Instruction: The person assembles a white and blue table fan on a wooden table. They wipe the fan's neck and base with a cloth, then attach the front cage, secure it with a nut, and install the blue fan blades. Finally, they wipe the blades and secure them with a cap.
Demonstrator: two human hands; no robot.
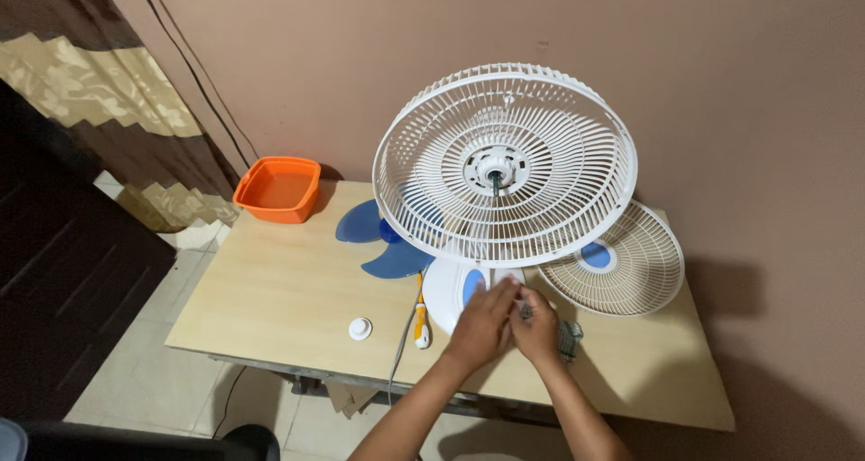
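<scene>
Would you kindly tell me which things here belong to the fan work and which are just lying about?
In hand:
left hand
right hand
fan base
rear grille
front grille
blue blade
white cap
screwdriver

Lying about:
orange tub
curtain

On the pale wooden tabletop [270, 299], the white table fan with its open wire rear guard [505, 164] stands at the middle back. Behind it to the left lie the blue plastic fan blades [374, 236], and the square orange plastic tub [278, 189] sits at the far left corner. The round white front grille [622, 267] lies right of the fan. The small white round cap [360, 328] and the yellow-handled screwdriver [421, 321] lie near the front edge, left of both hands [509, 321] at the fan's base.
</scene>
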